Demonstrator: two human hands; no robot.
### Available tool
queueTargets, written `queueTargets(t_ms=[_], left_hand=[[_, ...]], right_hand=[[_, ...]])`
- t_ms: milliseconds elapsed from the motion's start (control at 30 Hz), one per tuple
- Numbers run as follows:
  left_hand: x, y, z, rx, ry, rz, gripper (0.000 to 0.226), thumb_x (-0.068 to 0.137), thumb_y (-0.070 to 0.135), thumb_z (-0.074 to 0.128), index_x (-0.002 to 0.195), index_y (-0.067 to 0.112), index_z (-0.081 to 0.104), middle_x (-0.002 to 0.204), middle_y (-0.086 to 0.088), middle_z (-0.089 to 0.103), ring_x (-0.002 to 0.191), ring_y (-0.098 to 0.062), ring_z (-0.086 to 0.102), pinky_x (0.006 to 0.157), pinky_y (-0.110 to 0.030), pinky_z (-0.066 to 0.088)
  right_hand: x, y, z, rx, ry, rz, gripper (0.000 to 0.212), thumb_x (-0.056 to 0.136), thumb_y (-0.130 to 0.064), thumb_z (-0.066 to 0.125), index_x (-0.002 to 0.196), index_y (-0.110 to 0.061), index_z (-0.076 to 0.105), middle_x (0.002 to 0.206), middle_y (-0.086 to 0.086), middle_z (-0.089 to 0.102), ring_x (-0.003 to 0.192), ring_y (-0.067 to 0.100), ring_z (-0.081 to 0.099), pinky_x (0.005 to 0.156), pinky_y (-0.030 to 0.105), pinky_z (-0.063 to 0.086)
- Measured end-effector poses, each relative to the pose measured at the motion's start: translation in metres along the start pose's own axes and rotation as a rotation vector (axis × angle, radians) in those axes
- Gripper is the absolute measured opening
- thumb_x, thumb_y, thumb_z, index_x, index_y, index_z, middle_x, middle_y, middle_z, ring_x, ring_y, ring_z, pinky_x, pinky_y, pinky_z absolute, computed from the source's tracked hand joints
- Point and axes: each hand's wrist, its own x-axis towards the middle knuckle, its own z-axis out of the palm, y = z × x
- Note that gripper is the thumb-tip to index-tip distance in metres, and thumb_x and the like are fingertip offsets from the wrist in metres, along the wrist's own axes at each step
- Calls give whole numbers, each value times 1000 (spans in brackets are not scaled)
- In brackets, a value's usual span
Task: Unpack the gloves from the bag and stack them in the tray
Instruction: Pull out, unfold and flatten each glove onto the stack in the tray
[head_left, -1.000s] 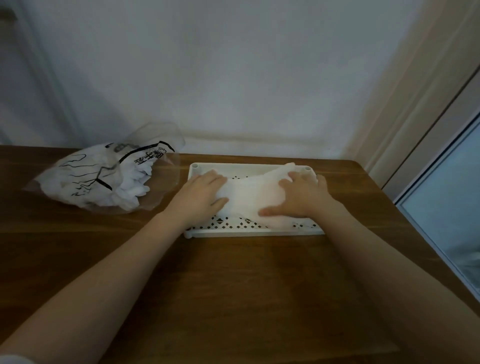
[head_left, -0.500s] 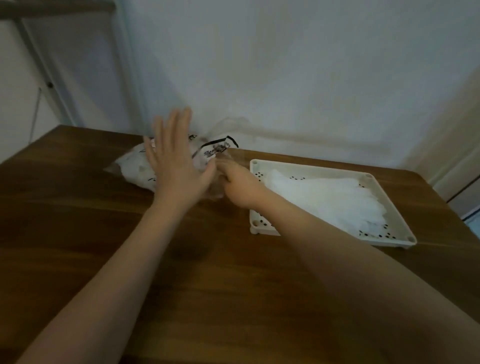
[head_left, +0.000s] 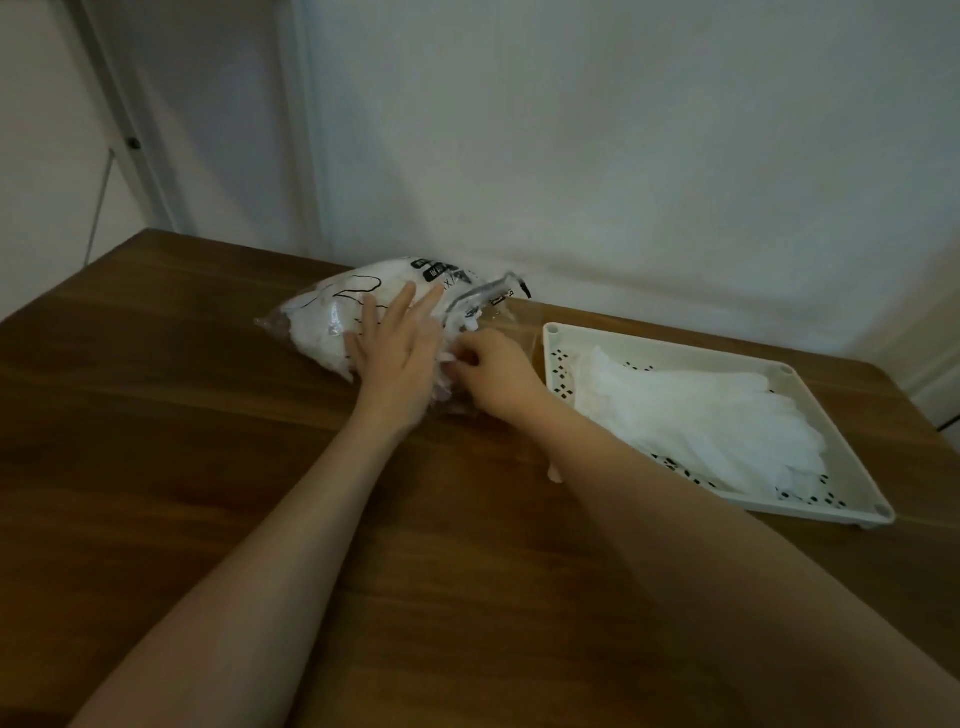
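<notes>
A clear plastic bag with black print lies on the wooden table, stuffed with white gloves. My left hand lies flat on top of the bag with straight fingers, pressing it down. My right hand is at the bag's open mouth, its fingers curled and pinching white glove fabric there. To the right stands a cream perforated tray. White gloves lie spread in it in a flat layer.
The brown wooden table runs against a white wall. Its left edge and far left corner are in view. A white door frame stands behind the table at the left.
Both hands left the gloves in the tray and went left to the bag. My left hand came down flat on the bag and my right hand reached into its mouth.
</notes>
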Motion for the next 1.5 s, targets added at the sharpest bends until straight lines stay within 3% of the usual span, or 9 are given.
queueTargets(t_ms=[100, 300, 500, 667, 867, 1000, 1200, 1367, 1500], left_hand=[[0, 4, -1, 28, 36, -46, 58, 84, 43, 24, 138, 29, 41, 155, 3, 20, 144, -17, -3, 112, -49, -13], [5, 11, 8, 104, 38, -181, 38, 101, 21, 32, 136, 18, 45, 157, 3, 11, 144, -15, -5, 111, -50, -14], [-11, 39, 11, -13, 23, -21, 47, 88, 37, 37, 129, 20, 50, 150, 5, 29, 144, -13, -3, 109, -46, -20], [-19, 25, 13, -89, -65, 402, 52, 84, 32, 55, 134, 36, 38, 151, 2, 22, 138, -7, 13, 115, -48, 17], [-15, 29, 21, 172, -4, 426, 29, 82, 32, 67, 107, 17, 62, 149, -9, 32, 136, -27, 25, 113, -49, 16], [-8, 28, 23, 161, 55, 453, 11, 82, 6, 63, 92, 11, 62, 135, -13, 47, 126, -32, 40, 107, -53, 29], [-8, 32, 27, 197, 48, 483, 15, 76, 0, 63, 86, 11, 61, 123, -9, 54, 119, -23, 42, 102, -43, 31], [-10, 34, 27, 137, 52, 445, 10, 77, 8, 63, 85, 12, 58, 115, -6, 56, 113, -23, 47, 99, -39, 33], [-9, 37, 23, 109, 56, 472, 15, 81, 33, 50, 80, 19, 54, 116, -3, 55, 113, -20, 46, 98, -40, 34]], right_hand=[[-11, 3, -21, 410, 11, 36, 15, 88, -5, 57, 75, -10, 62, 96, -9, 54, 87, 1, 50, 82, 20, 43], [-25, 26, -57, 1484, 91, 197, 16, 84, -4, 37, 87, -3, 53, 95, 18, 65, 96, 31, 61, 85, 42, 49], [-27, 33, -48, 614, 83, 198, 19, 98, -19, 46, 82, -13, 55, 80, 2, 56, 74, 14, 52, 72, 25, 46], [-29, 22, -61, 742, 212, 178, 23, 96, -13, 47, 75, -13, 56, 79, 5, 55, 76, 19, 50, 74, 32, 42], [-42, 20, -70, 800, 108, 125, 17, 94, -8, 52, 78, -9, 60, 84, 2, 65, 78, 12, 62, 74, 27, 53], [-45, 28, -81, 432, 238, 179, 17, 87, -18, 65, 74, -7, 62, 76, 4, 63, 67, 8, 57, 64, 21, 46], [-50, 46, -102, -8, -100, 336, 22, 89, -22, 60, 75, -6, 56, 81, 11, 56, 74, 22, 50, 66, 29, 41], [-52, 37, -92, -70, 122, -9, 28, 93, -31, 52, 118, -19, 58, 123, -3, 57, 109, 9, 50, 89, 25, 39], [-50, 35, -73, -275, 43, -174, 33, 84, -42, 62, 110, -22, 64, 113, -7, 61, 115, 16, 48, 101, 44, 36]])
